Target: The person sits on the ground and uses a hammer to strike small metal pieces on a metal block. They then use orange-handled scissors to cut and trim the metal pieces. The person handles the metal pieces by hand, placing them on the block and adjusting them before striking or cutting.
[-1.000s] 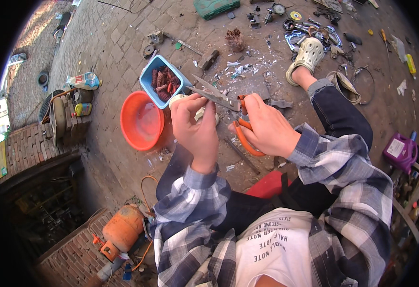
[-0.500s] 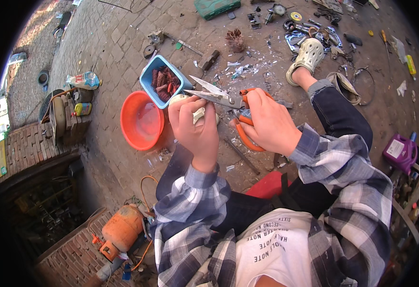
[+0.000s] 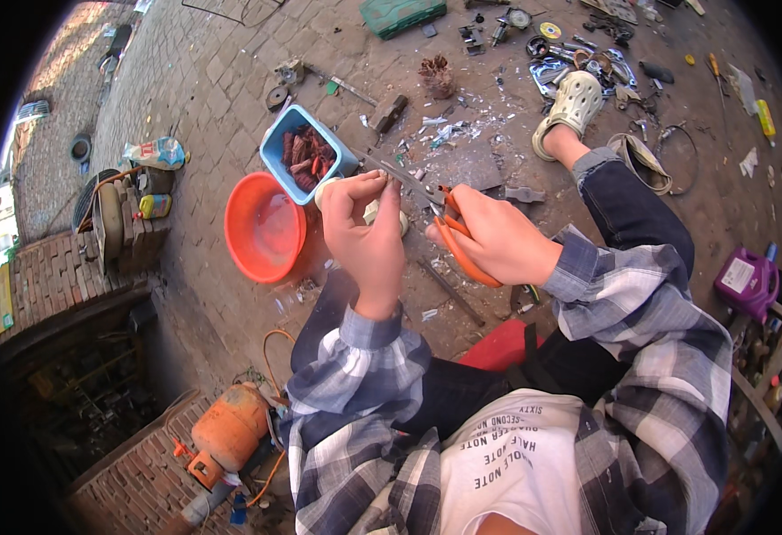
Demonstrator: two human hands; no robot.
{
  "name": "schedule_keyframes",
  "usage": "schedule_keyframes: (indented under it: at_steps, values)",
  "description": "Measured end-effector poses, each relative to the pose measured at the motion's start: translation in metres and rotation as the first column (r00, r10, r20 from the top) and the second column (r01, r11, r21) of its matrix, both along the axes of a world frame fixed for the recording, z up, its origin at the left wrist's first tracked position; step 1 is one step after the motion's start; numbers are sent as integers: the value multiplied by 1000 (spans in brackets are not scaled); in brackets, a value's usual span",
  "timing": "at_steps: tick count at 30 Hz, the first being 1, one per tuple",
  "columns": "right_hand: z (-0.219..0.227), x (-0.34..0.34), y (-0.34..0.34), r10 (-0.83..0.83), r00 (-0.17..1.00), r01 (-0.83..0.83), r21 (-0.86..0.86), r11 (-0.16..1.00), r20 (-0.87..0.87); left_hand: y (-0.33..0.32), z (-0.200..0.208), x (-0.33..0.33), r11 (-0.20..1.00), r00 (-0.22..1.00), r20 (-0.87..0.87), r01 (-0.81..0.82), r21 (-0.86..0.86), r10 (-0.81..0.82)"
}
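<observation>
Over a littered paved floor, two bare hands work close together, at the ends of two plaid sleeves. One pair of scissors [image 3: 473, 259] with two orange handles is held up between them, its two blades nearly together and pointing to the upper left. The right hand [image 3: 502, 236] has its fingers wrapped around the handles. The left hand [image 3: 364, 234] is raised beside the blades, thumb and fingertips drawn narrow; whether they pinch a small piece, I cannot tell.

Just beyond the left hand are two containers side by side: one blue tub [image 3: 345, 162] holding a heap of dark red pieces [image 3: 303, 153], too jumbled to count, and one round orange basin [image 3: 264, 234]. One hammer [image 3: 389, 114] lies near the tub, with many pale scraps [image 3: 451, 132] scattered to its right. Two cream clogs show, one whole on the right foot [image 3: 574, 102], the other partly hidden behind the left hand. Farther out are one green case [image 3: 404, 14], one purple jug [image 3: 746, 285] and one orange gas cylinder [image 3: 230, 423].
</observation>
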State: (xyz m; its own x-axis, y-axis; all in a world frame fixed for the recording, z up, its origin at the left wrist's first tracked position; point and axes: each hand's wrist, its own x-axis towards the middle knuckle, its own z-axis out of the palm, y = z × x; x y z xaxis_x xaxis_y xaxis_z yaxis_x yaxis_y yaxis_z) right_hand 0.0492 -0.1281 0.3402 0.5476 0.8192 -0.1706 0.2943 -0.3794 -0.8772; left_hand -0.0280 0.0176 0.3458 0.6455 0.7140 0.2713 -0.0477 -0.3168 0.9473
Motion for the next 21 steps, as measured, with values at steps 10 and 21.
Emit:
schedule_keyframes:
  at_steps: [10, 21]
  values:
    - [-8, 19, -2, -179, 802, 274, 84, 958, -570, 4, 2, -2, 939, 996, 16, 84, -333, -84]
    - [-2, 11, -4, -103, 981, 64, 227, 972, 165, 7, 9, -4, 748, 978, 129, 206, -630, -162]
